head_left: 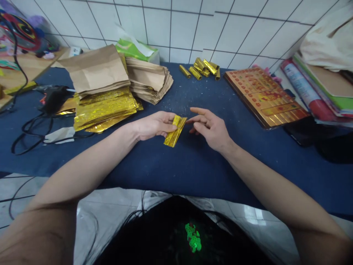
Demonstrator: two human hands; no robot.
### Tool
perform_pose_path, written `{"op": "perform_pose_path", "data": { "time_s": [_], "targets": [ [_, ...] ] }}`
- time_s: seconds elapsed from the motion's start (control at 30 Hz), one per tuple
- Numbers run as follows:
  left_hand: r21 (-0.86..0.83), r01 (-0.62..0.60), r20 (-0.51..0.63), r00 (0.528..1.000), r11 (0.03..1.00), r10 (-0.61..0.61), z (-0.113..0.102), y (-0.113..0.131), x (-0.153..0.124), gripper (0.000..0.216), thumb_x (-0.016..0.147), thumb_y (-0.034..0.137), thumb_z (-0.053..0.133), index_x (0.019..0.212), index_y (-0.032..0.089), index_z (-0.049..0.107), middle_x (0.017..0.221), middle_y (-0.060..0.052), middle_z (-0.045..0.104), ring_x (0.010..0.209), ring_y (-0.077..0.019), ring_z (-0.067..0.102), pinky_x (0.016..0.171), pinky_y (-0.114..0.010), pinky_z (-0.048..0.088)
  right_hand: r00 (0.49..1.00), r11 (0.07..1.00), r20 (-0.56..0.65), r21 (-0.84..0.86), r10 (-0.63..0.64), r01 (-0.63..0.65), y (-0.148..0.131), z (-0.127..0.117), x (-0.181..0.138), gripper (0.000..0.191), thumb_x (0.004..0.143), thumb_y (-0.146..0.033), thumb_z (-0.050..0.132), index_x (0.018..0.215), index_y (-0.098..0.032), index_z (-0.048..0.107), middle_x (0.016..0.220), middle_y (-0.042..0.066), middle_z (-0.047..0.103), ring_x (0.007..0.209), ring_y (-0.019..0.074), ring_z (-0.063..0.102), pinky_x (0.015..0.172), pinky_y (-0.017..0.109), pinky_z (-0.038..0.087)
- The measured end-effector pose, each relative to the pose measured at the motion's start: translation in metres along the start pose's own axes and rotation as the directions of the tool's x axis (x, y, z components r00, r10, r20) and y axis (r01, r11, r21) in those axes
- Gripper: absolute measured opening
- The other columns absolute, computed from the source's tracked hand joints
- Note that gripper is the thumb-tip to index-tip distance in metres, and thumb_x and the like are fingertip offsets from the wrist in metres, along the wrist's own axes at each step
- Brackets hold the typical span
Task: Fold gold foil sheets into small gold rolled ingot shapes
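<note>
Over the middle of the blue table, my left hand (154, 126) pinches a small piece of gold foil paper (173, 138), partly rolled, between thumb and fingers. Its strip end slants down toward the table front, and a short rolled part shows near the thumb. Just to its right, my right hand (210, 129) has its fingers apart and holds nothing; the fingertips are close to the paper's edge, and I cannot tell whether they touch it. Several finished-looking gold paper rolls (202, 68) lie in a loose heap by the wall.
Stacked brown-backed paper (102, 70) and gold foil sheets (107, 108) lie at left, before a green tissue pack (135, 49). Black cables (26, 129) coil at far left. An orange-gold printed box (266, 95) is at right, beside books (328, 88) and a cloth bag (328, 40).
</note>
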State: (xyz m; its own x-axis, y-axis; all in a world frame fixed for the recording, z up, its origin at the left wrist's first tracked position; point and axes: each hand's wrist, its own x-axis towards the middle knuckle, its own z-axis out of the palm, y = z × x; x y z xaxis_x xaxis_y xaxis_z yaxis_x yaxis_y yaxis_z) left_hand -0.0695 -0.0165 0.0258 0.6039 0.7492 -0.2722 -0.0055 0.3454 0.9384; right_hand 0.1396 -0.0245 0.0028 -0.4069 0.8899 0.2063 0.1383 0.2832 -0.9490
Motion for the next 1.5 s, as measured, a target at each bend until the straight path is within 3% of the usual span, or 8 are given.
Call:
{"op": "perform_pose_path", "data": {
  "time_s": [0.1,0.2,0.43,0.6,0.7,0.83,1.33,1.5],
  "targets": [
    [0.240,0.001,0.060,0.998,0.971,-0.015,0.001,0.001,-0.001,0.013,0.069,0.016,0.063,0.081,0.011,0.060,0.069,0.001,0.061,0.059,-0.0059,0.053,0.056,-0.018,0.040,0.963,0.903,0.092,-0.334,-0.254,0.270,0.000,0.002,-0.002,0.037,0.079,-0.015,0.053,0.114,-0.024,0.057,0.106,0.004,0.060,0.088,0.0152,0.059,0.079,0.032,0.049],
    [0.441,-0.034,0.043,0.999,0.897,0.017,0.001,0.001,0.002,0.012,0.071,0.019,0.059,0.080,0.011,0.061,0.067,0.002,0.060,0.060,-0.0067,0.052,0.059,-0.020,0.040,0.897,0.714,0.207,-0.547,-0.391,0.438,0.000,0.007,-0.004,0.026,0.081,-0.014,0.050,0.101,-0.023,0.064,0.098,0.005,0.057,0.088,0.0166,0.056,0.077,0.032,0.048],
    [0.730,-0.095,-0.083,0.971,0.676,0.226,-0.003,-0.008,0.010,0.015,0.074,0.026,0.058,0.081,0.013,0.061,0.069,0.000,0.060,0.062,-0.0098,0.054,0.058,-0.022,0.041,0.862,0.462,0.204,-0.774,-0.465,0.432,0.005,0.014,-0.003,0.021,0.086,-0.022,0.047,0.082,-0.020,0.068,0.096,0.008,0.055,0.080,0.0167,0.050,0.069,0.032,0.045],
    [0.947,-0.059,-0.069,0.923,0.317,0.377,-0.002,-0.012,0.010,0.012,0.075,0.025,0.059,0.084,0.016,0.059,0.077,0.000,0.056,0.068,-0.0112,0.052,0.063,-0.023,0.041,0.883,0.352,0.249,-0.847,-0.397,0.398,0.007,0.017,-0.003,0.025,0.087,-0.024,0.048,0.075,-0.020,0.069,0.081,0.007,0.055,0.074,0.0174,0.045,0.063,0.030,0.039],
    [0.988,-0.054,-0.012,0.906,0.143,0.424,-0.001,-0.012,0.006,0.009,0.077,0.023,0.057,0.082,0.016,0.058,0.083,-0.002,0.053,0.074,-0.0133,0.053,0.066,-0.025,0.041,0.881,0.339,0.292,-0.841,-0.373,0.422,0.007,0.017,-0.003,0.025,0.087,-0.023,0.047,0.076,-0.020,0.070,0.079,0.006,0.057,0.072,0.0169,0.043,0.062,0.030,0.038],
    [0.996,-0.064,0.033,0.919,0.066,0.393,-0.001,-0.012,0.004,0.008,0.078,0.015,0.050,0.077,0.017,0.058,0.078,-0.001,0.056,0.069,-0.0132,0.054,0.062,-0.024,0.039,0.882,0.367,0.304,-0.823,-0.360,0.434,0.008,0.017,-0.003,0.024,0.087,-0.021,0.047,0.078,-0.019,0.070,0.080,0.006,0.059,0.073,0.0170,0.044,0.063,0.030,0.038],
    [0.990,-0.135,0.123,0.964,0.036,0.236,-0.004,0.001,-0.007,0.013,0.079,0.016,0.051,0.084,0.017,0.063,0.081,-0.001,0.058,0.073,-0.0129,0.056,0.066,-0.023,0.039,0.946,0.649,0.199,-0.689,-0.257,0.322,0.010,0.013,0.005,0.017,0.084,-0.017,0.052,0.087,-0.020,0.067,0.083,0.003,0.065,0.076,0.0169,0.052,0.069,0.031,0.043],
    [0.987,-0.126,0.098,0.965,0.103,0.242,-0.007,0.000,-0.005,0.017,0.081,0.017,0.048,0.087,0.017,0.064,0.082,-0.002,0.063,0.076,-0.0138,0.058,0.068,-0.023,0.040,0.950,0.642,0.203,-0.700,-0.239,0.311,0.010,0.012,0.006,0.017,0.084,-0.017,0.051,0.085,-0.020,0.068,0.082,0.004,0.063,0.074,0.0171,0.050,0.067,0.031,0.043]
  ]
}}
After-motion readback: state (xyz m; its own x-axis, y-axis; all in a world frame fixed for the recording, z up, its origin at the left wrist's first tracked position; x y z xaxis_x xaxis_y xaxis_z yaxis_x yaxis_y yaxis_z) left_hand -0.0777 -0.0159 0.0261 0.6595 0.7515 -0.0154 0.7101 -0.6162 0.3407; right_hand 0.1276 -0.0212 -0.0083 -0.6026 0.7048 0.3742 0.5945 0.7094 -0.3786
